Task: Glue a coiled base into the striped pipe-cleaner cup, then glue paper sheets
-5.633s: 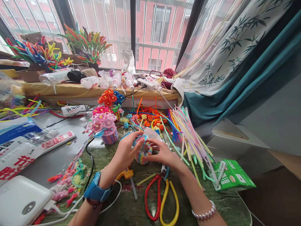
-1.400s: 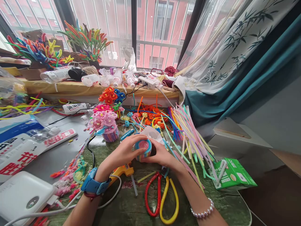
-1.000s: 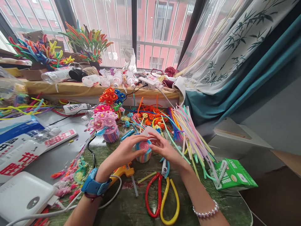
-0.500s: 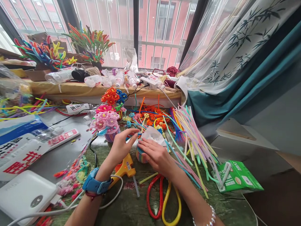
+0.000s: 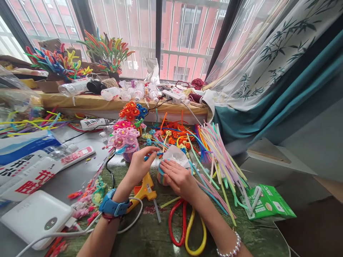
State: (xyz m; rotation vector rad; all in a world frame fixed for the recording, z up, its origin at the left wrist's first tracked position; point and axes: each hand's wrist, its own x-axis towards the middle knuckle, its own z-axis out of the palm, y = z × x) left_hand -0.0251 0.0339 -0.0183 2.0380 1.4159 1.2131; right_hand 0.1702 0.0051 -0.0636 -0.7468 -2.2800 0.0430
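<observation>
Right of the glue gun (image 5: 146,190), the striped pot (image 5: 162,178) stands upright, axis vertical, under the flattened, open right hand (image 5: 178,176); near the gun, the left hand's (image 5: 154,152) curled-finger grip is unclear

From my end, the power bank (image 5: 34,217) lies at the frame's lower left and the packet (image 5: 270,205) at its lower right. Between them I have the glue gun (image 5: 146,189), left of the scissors (image 5: 172,228). Bottles (image 5: 110,93) lie on the sill (image 5: 88,103) behind.
</observation>
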